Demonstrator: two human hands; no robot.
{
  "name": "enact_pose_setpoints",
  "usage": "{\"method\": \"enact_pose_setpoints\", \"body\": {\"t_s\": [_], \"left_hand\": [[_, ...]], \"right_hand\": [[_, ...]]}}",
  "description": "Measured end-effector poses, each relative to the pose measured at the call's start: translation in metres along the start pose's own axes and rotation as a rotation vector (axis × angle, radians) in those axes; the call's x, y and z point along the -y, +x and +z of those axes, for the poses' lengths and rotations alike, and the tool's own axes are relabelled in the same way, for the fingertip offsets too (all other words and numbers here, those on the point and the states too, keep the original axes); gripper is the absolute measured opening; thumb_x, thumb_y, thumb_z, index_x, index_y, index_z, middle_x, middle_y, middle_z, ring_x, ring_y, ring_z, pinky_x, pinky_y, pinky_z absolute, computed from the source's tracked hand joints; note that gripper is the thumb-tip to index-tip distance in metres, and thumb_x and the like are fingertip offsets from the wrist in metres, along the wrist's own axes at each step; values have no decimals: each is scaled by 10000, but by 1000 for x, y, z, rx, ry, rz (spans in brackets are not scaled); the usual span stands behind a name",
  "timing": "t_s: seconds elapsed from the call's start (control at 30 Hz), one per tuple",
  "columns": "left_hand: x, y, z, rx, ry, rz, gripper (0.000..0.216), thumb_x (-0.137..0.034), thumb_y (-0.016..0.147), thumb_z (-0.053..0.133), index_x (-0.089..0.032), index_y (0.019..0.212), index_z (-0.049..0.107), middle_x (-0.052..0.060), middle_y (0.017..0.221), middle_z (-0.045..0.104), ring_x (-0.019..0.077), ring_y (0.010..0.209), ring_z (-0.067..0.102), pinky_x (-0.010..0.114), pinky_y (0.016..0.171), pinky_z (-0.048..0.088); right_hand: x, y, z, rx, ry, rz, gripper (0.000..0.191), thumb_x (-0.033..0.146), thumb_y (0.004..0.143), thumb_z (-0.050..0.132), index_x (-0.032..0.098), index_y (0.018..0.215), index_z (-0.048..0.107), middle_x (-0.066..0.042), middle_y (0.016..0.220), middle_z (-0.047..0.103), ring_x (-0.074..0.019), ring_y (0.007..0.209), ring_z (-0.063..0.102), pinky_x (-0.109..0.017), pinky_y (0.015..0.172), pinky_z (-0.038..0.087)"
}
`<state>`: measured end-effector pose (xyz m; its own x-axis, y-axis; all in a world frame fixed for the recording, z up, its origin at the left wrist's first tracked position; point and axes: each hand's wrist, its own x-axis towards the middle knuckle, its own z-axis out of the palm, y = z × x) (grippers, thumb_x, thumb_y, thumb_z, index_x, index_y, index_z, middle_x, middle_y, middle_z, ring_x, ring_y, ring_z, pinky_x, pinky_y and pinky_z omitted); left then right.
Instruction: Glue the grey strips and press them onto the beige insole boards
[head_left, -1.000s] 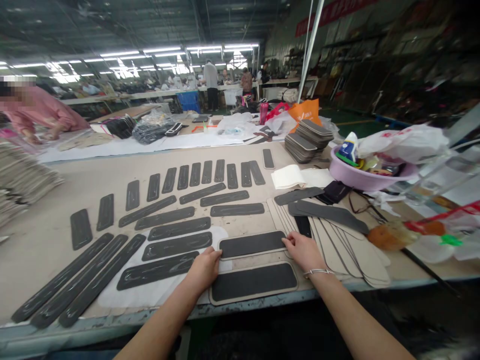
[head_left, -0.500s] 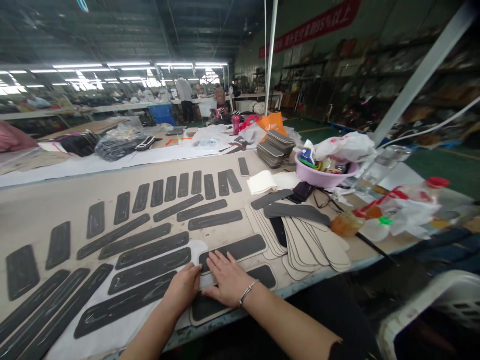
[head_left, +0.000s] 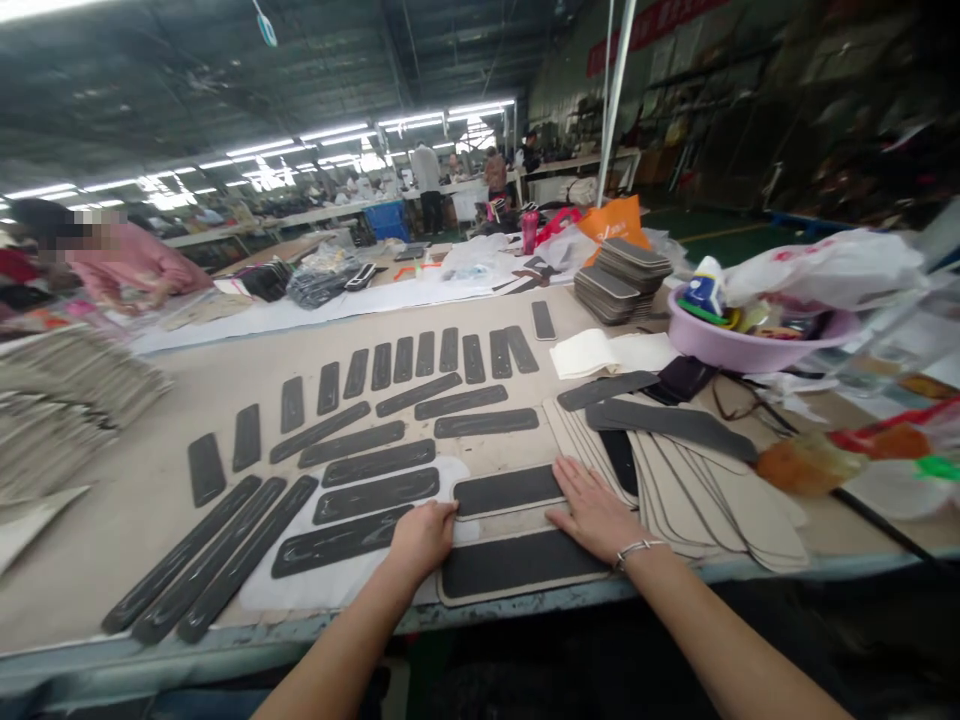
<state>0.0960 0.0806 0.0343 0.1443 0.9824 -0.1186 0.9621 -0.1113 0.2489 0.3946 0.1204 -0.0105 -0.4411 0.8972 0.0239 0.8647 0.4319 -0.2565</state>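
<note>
My left hand (head_left: 424, 535) is curled, its fingers pinching the left end of a black strip on a tan backing (head_left: 508, 491). My right hand (head_left: 594, 508) lies flat with fingers spread on the right end of that strip, a bracelet on its wrist. A second tan-backed black strip (head_left: 517, 566) lies just nearer the table's front edge, under both wrists. To the left, long black strips (head_left: 375, 493) rest on a white sheet (head_left: 300, 585).
Rows of short and long black strips (head_left: 420, 355) cover the brown table (head_left: 150, 500). Fanned tan pieces (head_left: 705, 500) lie on the right, beside a pink basin (head_left: 750, 345) and plastic bags. A stack of dark pads (head_left: 619, 280) stands behind. A person in pink (head_left: 127, 270) works far left.
My right hand slid from the strip's left part back to its right end. The left hand stayed at the left end. The view swung back to the left.
</note>
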Motion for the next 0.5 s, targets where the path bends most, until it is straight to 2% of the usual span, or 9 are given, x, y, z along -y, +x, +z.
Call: {"method": "enact_pose_setpoints", "body": {"t_s": [0.07,0.17,0.23,0.27,0.33,0.4,0.5], "left_hand": [[0,-3,-6,-39,-79,-17,304,-289,870,431,-219,1070,650,68,934,702,192,863,648,275,768,472],[-9,-4,-16,-218,-121,-9,354,-333,890,407,-176,1134,611,90,975,688,195,895,634,294,817,474],[-24,1,-18,-311,-90,81,386,-346,895,397,-147,1174,575,123,1120,631,215,1040,576,335,930,430],[-34,6,-16,-312,-73,153,409,-350,897,392,-134,1211,541,135,1215,574,224,1132,517,351,983,393],[-55,18,-7,-235,-34,292,500,-386,896,379,-110,1310,423,146,1378,412,240,1286,352,386,1053,318],[-72,32,6,-97,19,371,634,-476,886,352,-90,1384,281,152,1466,239,269,1358,184,444,1087,244],[-75,48,22,72,98,335,737,-580,872,262,-89,1415,178,164,1491,128,300,1374,69,524,1091,148]], "right_hand": [[-1,1,6,-22,7,-2,722,596,857,330,141,1414,258,-80,1478,177,-231,1356,125,-414,1109,123],[-2,1,8,-30,0,-15,729,605,858,318,130,1408,272,-81,1475,187,-225,1356,126,-405,1111,117],[-2,1,7,-32,-19,-20,739,615,858,301,121,1407,272,-82,1476,181,-221,1357,122,-403,1111,120],[-2,1,7,-34,-30,-19,743,620,858,292,118,1407,271,-81,1476,178,-220,1357,120,-405,1109,126],[-2,0,8,-43,-51,-14,746,626,858,277,119,1406,273,-80,1477,179,-221,1358,118,-411,1105,143],[-2,0,11,-58,-69,-18,738,621,862,267,119,1402,283,-80,1474,189,-221,1358,117,-416,1102,155],[-5,1,15,-77,-85,-36,732,612,866,261,110,1398,292,-82,1471,199,-219,1358,119,-420,1104,151]]}}
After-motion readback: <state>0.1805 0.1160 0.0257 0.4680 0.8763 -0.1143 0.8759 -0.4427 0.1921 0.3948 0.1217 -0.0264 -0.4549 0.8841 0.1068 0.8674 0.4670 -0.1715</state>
